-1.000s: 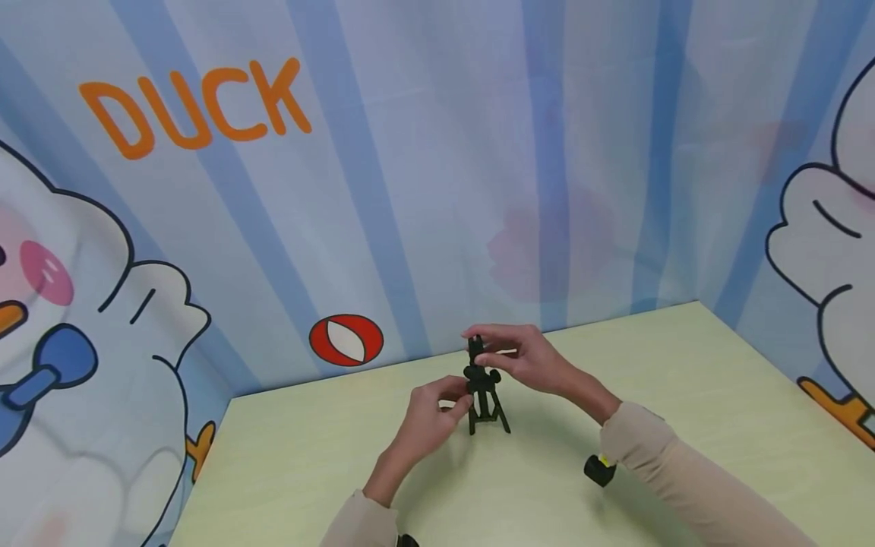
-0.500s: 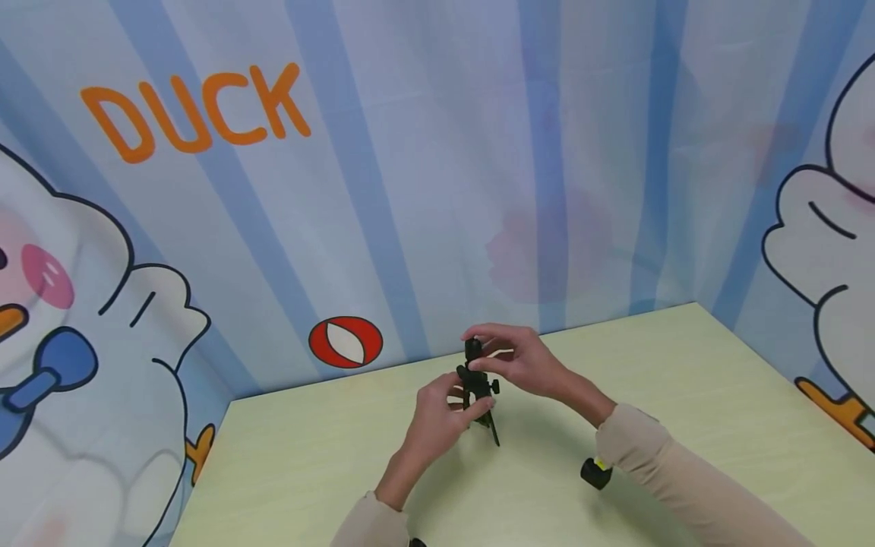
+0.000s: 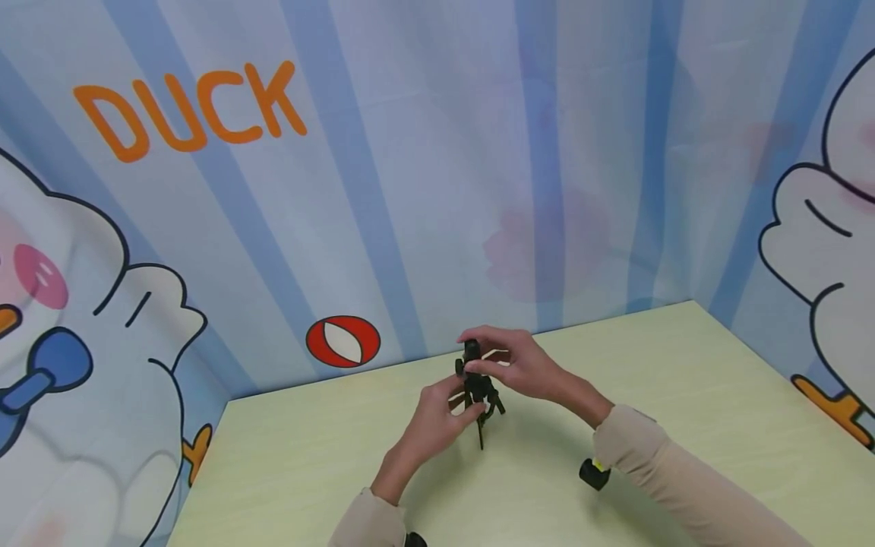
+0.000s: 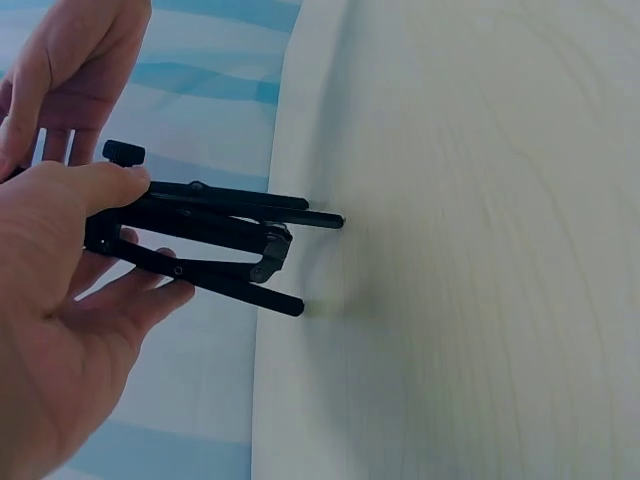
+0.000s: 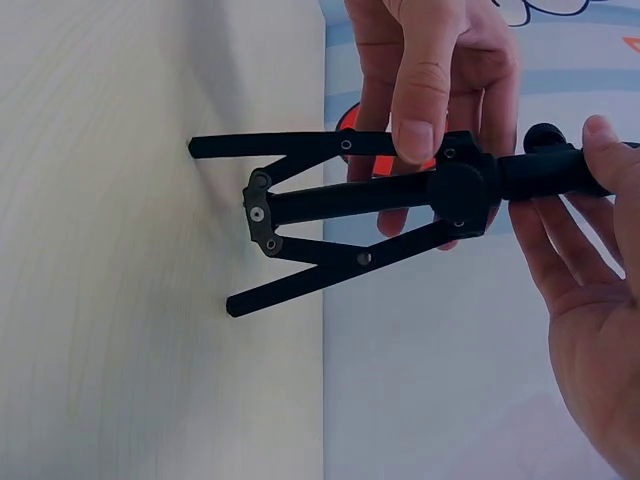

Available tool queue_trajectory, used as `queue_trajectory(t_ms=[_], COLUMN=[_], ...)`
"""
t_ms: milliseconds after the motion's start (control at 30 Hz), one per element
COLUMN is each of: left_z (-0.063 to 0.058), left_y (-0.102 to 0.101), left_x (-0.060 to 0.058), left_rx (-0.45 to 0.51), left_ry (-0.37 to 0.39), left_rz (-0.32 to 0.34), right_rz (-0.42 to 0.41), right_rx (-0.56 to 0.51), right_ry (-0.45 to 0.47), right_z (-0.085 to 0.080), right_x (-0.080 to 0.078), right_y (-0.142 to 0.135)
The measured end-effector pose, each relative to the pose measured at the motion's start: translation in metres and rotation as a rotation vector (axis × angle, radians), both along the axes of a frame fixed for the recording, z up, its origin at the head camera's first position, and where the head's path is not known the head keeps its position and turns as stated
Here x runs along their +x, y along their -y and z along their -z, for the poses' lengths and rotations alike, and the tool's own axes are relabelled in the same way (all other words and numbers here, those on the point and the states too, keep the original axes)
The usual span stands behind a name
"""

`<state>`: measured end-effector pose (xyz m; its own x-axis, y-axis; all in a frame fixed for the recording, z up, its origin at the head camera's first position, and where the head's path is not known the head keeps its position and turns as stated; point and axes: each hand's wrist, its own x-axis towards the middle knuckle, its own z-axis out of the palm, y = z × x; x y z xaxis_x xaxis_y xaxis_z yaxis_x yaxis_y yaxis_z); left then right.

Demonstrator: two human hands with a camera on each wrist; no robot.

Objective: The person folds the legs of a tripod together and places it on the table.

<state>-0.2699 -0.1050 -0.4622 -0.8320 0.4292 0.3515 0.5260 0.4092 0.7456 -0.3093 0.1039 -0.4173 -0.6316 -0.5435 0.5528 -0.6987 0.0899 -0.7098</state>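
Observation:
A small black tripod [image 3: 478, 386] is upright between my two hands, a little above or on the tabletop; I cannot tell which. My left hand [image 3: 435, 422] holds it at the leg hub, with the thumb across one leg in the right wrist view. Higher up, my right hand [image 3: 525, 365] pinches the central column [image 5: 540, 172] between thumb and fingers. The legs [image 5: 300, 292] are partly spread, joined by hinged braces [image 5: 257, 213]. A round knob [image 4: 124, 152] juts from the column. In the head view, my fingers hide part of the hub and column.
The pale wood-grain table [image 3: 615, 395] spreads around both hands. Behind it hangs a blue striped cloth [image 3: 437, 167] printed with ducks and a red ball shape [image 3: 343, 341]. A black wrist camera [image 3: 595, 474] sits under my right sleeve.
The tripod has turned about its upright axis, so its legs and knobs point differently. My left hand has moved slightly right and now grips the hub; my right hand stays at the top.

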Motion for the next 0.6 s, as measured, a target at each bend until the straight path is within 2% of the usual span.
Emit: queue_trajectory(t_ms=[133,400,600], left_z=[0.002,0.011,0.013], left_y=[0.004,0.009,0.01], left_x=[-0.002,-0.002,-0.003], left_rx=[0.027,0.05,0.063], left_ry=[0.03,0.095,0.11], left_rz=[0.047,0.014,0.044], right_rz=[-0.031,-0.017,-0.007], right_rx=[0.019,0.023,-0.018], right_ry=[0.004,-0.01,-0.015], right_z=[-0.001,-0.001,0.0], right_x=[0.001,0.0,0.001], right_y=[-0.001,-0.002,0.0])
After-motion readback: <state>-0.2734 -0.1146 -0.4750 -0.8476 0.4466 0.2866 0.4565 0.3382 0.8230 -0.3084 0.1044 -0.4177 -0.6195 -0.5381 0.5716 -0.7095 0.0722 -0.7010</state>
